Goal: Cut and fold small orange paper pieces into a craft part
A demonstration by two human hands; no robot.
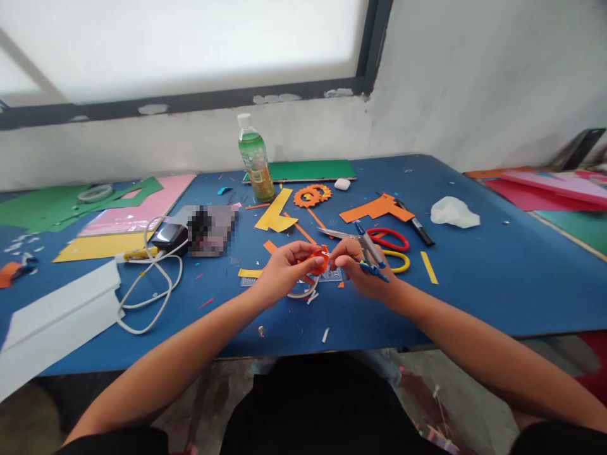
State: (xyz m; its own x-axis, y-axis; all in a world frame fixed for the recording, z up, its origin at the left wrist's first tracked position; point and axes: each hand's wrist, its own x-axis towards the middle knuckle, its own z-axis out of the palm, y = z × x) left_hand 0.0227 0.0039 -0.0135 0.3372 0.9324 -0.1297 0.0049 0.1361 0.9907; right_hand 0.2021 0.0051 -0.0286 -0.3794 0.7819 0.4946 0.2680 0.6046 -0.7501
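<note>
- Head view, left hand (279, 273): holding a small orange piece (321, 260), thumb against fingers. Narrow pinch at one side; looks meant to steady it and leave the far side free.
- Right hand (364, 282): fingers curled narrow at the piece's other side; can't tell if the tips grip it or just touch. Pen (371, 248) and blue tool (372, 271) lodged in the same hand, angled back from the fingertips, probably to keep them handy without blocking the pinch.
- Piece location: between both hands, over the near-middle of the table (474, 284). Shiny; exact shape hidden by fingers.
- Below: clear patterned sheet (334, 275), partly covered by hands.
- Scissors (406, 242): just beyond right hand, blades pointing left, red loop toward the right. Easy reach, I'd say. Yellow loop beside it; can't tell if same pair.
- Orange toothed cutouts (300, 198): past the hands, grouped clear of the working spot.
</note>
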